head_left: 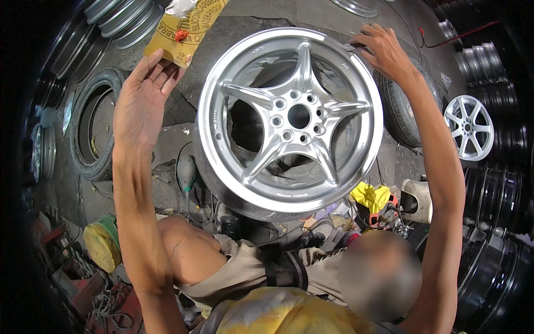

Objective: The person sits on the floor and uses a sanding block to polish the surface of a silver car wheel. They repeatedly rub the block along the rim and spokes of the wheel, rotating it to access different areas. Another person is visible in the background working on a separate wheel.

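A silver five-spoke alloy wheel [303,72] lies face up in front of me, raised on a dark tyre. Its machined lip is bright and its centre hole is ringed by bolt holes. My left hand [146,97], off to the wheel's left, pinches the lower edge of a yellow-brown sandpaper sheet [166,44] with printing on its back and a red-orange spot. At the wheel's upper right edge, my right hand [384,53] has its fingers bent around something small and greyish against the lip; I cannot make out what it is.
A loose tyre [83,125] lies at the left, another tyre [403,108] at the right. A white wheel [469,128] leans before stacked dark rims. Nearer are a corded power tool [187,172], a yellow bag [371,196], a round yellow-green container [103,245] and scattered scraps.
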A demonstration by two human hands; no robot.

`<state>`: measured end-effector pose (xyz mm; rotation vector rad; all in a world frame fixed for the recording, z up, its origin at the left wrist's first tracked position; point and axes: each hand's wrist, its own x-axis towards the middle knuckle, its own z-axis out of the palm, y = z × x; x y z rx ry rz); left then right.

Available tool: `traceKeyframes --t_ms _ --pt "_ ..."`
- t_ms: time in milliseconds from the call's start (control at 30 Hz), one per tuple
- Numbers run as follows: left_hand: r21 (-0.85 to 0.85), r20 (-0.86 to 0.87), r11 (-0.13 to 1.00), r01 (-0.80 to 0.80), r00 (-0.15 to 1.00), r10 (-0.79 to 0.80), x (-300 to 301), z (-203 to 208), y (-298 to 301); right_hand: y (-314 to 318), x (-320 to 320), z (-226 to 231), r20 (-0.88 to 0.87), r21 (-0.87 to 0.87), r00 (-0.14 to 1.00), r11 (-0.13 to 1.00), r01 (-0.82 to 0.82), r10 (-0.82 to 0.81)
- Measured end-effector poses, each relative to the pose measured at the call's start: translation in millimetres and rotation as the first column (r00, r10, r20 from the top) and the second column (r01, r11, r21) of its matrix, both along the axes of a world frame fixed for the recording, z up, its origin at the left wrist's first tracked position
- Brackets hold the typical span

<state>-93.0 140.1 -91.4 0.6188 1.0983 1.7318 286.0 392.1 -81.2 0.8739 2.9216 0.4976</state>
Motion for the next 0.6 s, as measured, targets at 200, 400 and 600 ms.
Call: traceKeyframes --t_ms 200,400,600 --pt "-0.248 -0.064 0.968 0.046 0.996 -0.064 -13 -1 -19 -7 26 -8 -0.385 -0.279 0.91 0.959 0.047 -0.156" --pt "-0.678 -0.098 0.643 0.356 0.823 -0.56 -16 -22 -51 -9 64 -56 -0.388 -0.828 0.487 0.528 0.189 -0.783" --pt "-0.717 0.169 0.368 0.593 0.659 -0.732 47 -34 -71 -13 48 -69 -0.53 -0.73 0.596 0.682 0.042 -0.603"
